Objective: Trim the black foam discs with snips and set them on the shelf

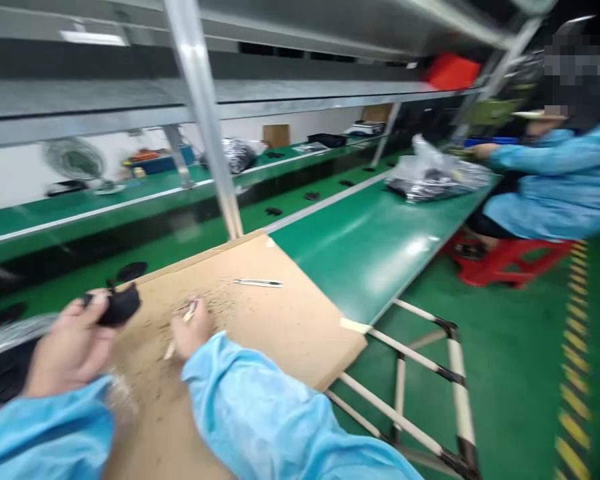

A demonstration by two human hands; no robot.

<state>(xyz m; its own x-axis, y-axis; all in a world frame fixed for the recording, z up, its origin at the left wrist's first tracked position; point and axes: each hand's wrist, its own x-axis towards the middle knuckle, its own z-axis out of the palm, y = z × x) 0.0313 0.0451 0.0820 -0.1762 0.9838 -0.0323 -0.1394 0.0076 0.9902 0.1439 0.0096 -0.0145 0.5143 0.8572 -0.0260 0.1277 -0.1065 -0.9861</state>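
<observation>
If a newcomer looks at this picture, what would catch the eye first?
Probably the red stool at right, beneath a seated co-worker in blue. Nearer, at lower left, the left hand holds a black piece, and the right hand grips a pale slim thing over speckled cardboard.

1. Off to my left, a fan stands on a green shelf.
2. To my right, a plastic bag lies on the green tabletop.
3. Further right, I see a person in blue on a red stool.
4. Striped tape crosses the floor.
</observation>
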